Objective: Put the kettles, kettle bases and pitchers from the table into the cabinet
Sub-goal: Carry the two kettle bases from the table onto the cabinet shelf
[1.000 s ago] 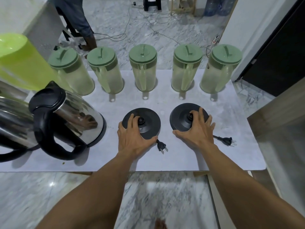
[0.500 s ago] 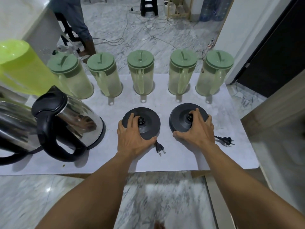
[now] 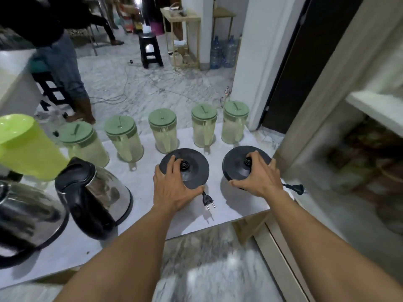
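Item: two kettle bases, just in front of the pitchers (image 3: 164, 136). The left hand (image 3: 172, 188) clasps the left base (image 3: 196, 171) and the right hand (image 3: 257, 179) the right base (image 3: 235, 162), fingers curled over the rims. Probably paired so both reach the cabinet (image 3: 375, 105), right of the pitchers, in one trip.

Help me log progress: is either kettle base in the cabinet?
No, the left hand holds the left kettle base and the right hand the right kettle base, over the table.
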